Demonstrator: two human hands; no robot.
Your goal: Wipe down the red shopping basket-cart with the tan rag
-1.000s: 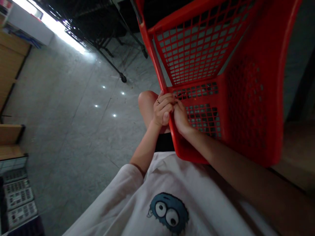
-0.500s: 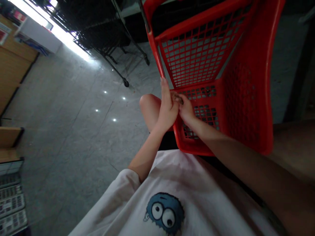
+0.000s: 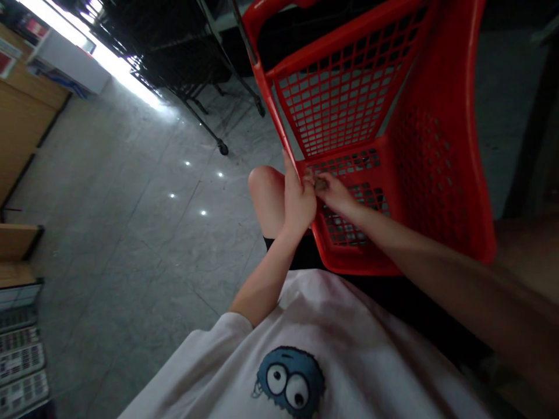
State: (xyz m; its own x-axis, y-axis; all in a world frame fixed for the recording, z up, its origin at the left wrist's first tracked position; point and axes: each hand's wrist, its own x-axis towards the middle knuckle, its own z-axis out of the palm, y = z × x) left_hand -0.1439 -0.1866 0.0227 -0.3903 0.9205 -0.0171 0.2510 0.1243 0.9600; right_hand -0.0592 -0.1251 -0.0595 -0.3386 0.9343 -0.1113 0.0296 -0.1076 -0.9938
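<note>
- The red plastic shopping basket with gridded walls (image 3: 395, 180) fills the view from upper centre to the right, its mouth facing the wearer.
- The left hand (image 3: 300, 203) lies against the basket's left rim near the centre of the frame, one finger straight along the outside, its other fingers partly hidden; whether it grips cannot be told.
- The right hand (image 3: 338, 193) hangs inside the rim, fingertips drawn narrowly together and meeting the left hand's at a small brownish patch (image 3: 322, 184), too blurred to identify; whether it holds anything cannot be told.
- The left forearm (image 3: 266, 279) slants up from lower centre; the right forearm (image 3: 419, 247) reaches in from the lower right, across the basket's near edge.
- A bent bare knee (image 3: 266, 186) shows beside the left hand.
- Below spreads a white cloth T-shirt with a blue cartoon face (image 3: 349, 331).
</note>
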